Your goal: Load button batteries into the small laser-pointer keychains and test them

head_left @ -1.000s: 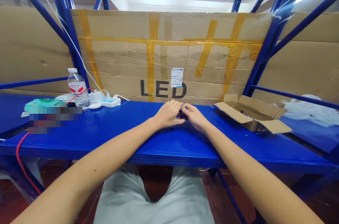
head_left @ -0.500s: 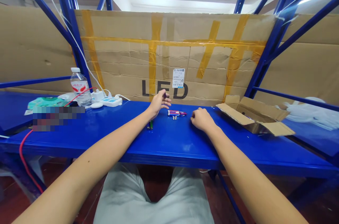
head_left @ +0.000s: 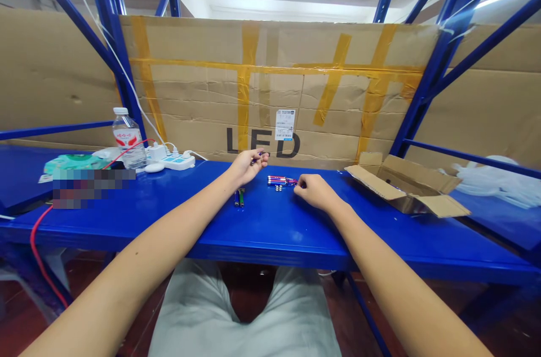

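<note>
My left hand (head_left: pixel 247 168) is raised over the blue table with its fingers curled round a small dark purple metal tube (head_left: pixel 261 154), largely hidden by the fingers. My right hand (head_left: pixel 313 190) is closed, thumb and fingertips together at the right end of a row of small shiny red and blue metal tubes (head_left: pixel 277 181). What sits in that pinch is hidden. Just in front of the row lie several small silver button cells (head_left: pixel 278 188). Below my left wrist, a green metal tube (head_left: pixel 241 198) lies beside a dark blue one (head_left: pixel 236 199).
An open cardboard box (head_left: pixel 406 183) stands on the right of the table (head_left: pixel 270 227). On the left are a water bottle (head_left: pixel 127 140), a white power strip (head_left: pixel 180 161) and a green packet (head_left: pixel 76 164). A large cardboard sheet (head_left: pixel 203 98) walls off the back.
My left hand has drawn slightly left and down, turning so the fingers curl more round the tube. The right hand has slid left to the end of the tube row.
</note>
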Available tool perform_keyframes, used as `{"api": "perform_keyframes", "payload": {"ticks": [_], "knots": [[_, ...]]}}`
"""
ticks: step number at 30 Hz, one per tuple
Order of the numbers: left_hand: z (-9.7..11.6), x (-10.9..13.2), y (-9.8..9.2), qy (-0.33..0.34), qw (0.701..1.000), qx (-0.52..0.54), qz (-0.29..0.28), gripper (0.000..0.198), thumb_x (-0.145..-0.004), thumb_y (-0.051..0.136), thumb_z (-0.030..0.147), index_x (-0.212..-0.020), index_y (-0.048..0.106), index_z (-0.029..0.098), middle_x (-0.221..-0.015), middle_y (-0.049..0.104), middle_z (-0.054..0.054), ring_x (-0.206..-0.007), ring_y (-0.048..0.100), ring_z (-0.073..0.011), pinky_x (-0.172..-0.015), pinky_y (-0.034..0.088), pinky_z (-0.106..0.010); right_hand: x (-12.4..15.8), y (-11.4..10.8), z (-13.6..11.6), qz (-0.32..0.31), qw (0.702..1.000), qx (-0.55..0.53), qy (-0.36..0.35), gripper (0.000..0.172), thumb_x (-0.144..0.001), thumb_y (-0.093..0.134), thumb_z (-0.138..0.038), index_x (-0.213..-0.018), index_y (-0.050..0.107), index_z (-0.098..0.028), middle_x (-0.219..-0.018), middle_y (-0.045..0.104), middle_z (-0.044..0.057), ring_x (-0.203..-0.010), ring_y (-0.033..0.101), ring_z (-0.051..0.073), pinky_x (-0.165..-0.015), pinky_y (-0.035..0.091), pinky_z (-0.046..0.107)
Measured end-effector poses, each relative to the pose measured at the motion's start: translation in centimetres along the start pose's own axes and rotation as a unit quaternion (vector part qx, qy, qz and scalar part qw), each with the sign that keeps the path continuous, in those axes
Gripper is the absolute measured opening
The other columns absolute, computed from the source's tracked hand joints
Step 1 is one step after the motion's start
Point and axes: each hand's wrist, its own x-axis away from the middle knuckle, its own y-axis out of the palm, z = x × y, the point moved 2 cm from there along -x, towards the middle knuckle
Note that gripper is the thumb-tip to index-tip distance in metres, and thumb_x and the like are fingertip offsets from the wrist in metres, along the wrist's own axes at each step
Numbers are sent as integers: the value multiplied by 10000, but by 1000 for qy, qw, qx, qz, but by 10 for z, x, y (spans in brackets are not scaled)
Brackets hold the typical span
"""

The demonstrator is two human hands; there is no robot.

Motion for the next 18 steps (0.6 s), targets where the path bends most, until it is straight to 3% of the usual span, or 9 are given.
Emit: {"api": "perform_keyframes", "payload": {"ticks": [2,3,5,7,9,12,18], "knots": [[-2,4,2,72,982,-176,-6,286,-696,475,22,-952,550,124,-773,598,-59,-609,544,-122,-610,467,-265,-2,1,1,18,994,-110,15,98,-795,531,-221,-711,565,-182,-735,673,45,-662,572,157,-621,398,264],[-4,7,6,128,953,-274,-25,237,-722,494,40,-925,566,138,-789,604,-56,-648,554,-133,-659,478,-287,-3,2,1,21,985,-171,15,100,-808,512,-228,-724,547,-186,-730,677,38,-646,576,150,-619,408,261],[-9,16,16,253,857,-438,-103,172,-774,502,77,-882,604,164,-869,625,-60,-817,581,-169,-812,477,-335,-5,4,1,20,958,-286,3,103,-830,485,-255,-750,508,-193,-716,677,29,-616,577,142,-615,430,265],[-16,24,25,326,765,-531,-162,195,-831,467,107,-913,629,177,-929,634,-66,-923,575,-189,-897,448,-365,-7,5,0,13,930,-367,-10,119,-836,480,-293,-760,477,-202,-680,655,15,-579,555,135,-589,433,268],[-22,28,31,347,714,-577,-191,211,-873,446,135,-958,635,176,-942,635,-72,-936,576,-192,-898,446,-365,-8,6,-1,6,912,-410,-12,148,-825,496,-335,-759,469,-205,-639,616,-5,-543,516,124,-544,409,259],[-25,30,34,347,689,-602,-204,174,-900,468,176,-941,637,177,-892,631,-60,-892,578,-185,-856,455,-342,-6,5,-4,-6,893,-450,-5,210,-792,551,-389,-742,477,-200,-626,577,-22,-518,474,104,-503,372,243],[-22,30,33,341,684,-617,-185,142,-909,493,184,-865,628,175,-854,628,-50,-856,579,-181,-825,449,-322,-2,0,-11,9,854,-519,34,231,-713,635,-362,-674,481,-193,-581,546,-29,-482,438,89,-470,348,241]]}}
